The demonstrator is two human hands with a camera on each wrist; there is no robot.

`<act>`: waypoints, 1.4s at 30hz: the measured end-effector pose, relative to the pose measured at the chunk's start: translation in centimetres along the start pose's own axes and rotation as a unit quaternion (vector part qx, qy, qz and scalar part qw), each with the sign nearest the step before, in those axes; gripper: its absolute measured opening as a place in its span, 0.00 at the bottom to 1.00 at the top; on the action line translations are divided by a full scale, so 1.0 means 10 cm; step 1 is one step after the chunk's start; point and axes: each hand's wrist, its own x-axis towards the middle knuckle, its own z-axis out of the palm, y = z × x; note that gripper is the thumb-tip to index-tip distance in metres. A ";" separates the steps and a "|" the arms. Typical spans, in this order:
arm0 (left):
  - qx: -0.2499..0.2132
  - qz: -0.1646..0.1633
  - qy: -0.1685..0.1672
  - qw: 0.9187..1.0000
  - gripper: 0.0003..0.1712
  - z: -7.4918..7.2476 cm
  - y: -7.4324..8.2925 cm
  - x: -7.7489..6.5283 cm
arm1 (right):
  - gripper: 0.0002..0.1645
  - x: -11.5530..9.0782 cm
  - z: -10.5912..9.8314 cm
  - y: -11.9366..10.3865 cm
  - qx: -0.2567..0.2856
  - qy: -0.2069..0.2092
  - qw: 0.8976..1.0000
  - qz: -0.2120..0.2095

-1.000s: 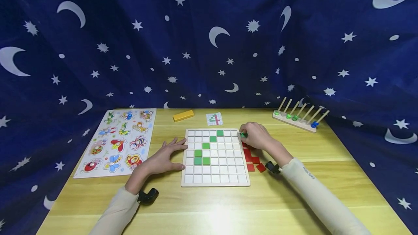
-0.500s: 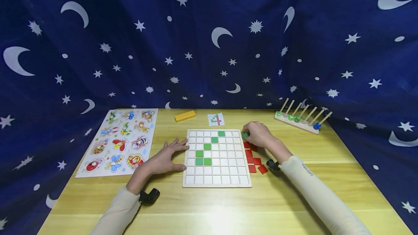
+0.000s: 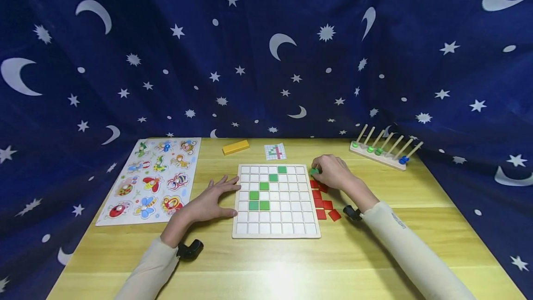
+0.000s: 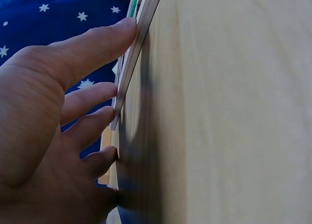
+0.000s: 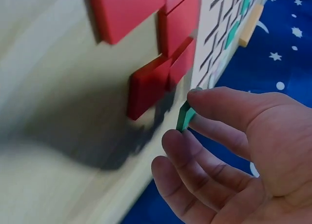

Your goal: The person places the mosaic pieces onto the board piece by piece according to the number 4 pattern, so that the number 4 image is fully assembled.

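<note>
My right hand (image 3: 334,173) pinches a small green tile (image 5: 183,117) between thumb and fingers, just off the top right corner of the white grid board (image 3: 287,217). Several green tiles lie in the board's cells, running diagonally from a cell in the top row (image 3: 281,170) down to two side by side. Spread and relaxed, my left hand (image 3: 207,204) rests at the board's left side; its thumb (image 4: 109,41) touches the edge. Red tiles (image 3: 321,214) lie loosely along the board's right side, close below the right hand.
Behind the board lie a small printed grid card (image 3: 275,152) and a yellow block (image 3: 235,147). An insect puzzle board (image 3: 156,215) is at the left. A peg stand (image 3: 385,157) with green and blue beads stands at the back right. A starry curtain (image 3: 250,27) hangs behind the table.
My right hand has shifted slightly right, bringing the pinched green tile a little away from the board's edge. The left hand and the tiles on the board have stayed put.
</note>
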 end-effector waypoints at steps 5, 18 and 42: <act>0.003 0.000 0.001 1.000 0.44 0.00 -0.01 0.00 | 0.09 -0.09 0.01 -0.12 0.015 0.014 1.000 -0.017; 0.003 -0.005 0.000 1.000 0.44 -0.01 0.01 0.00 | 0.09 -0.24 0.15 -0.60 0.019 0.009 0.995 -0.100; 0.001 0.002 0.001 1.000 0.43 0.00 0.00 0.00 | 0.07 -0.29 0.41 -1.09 0.032 -0.038 0.986 -0.161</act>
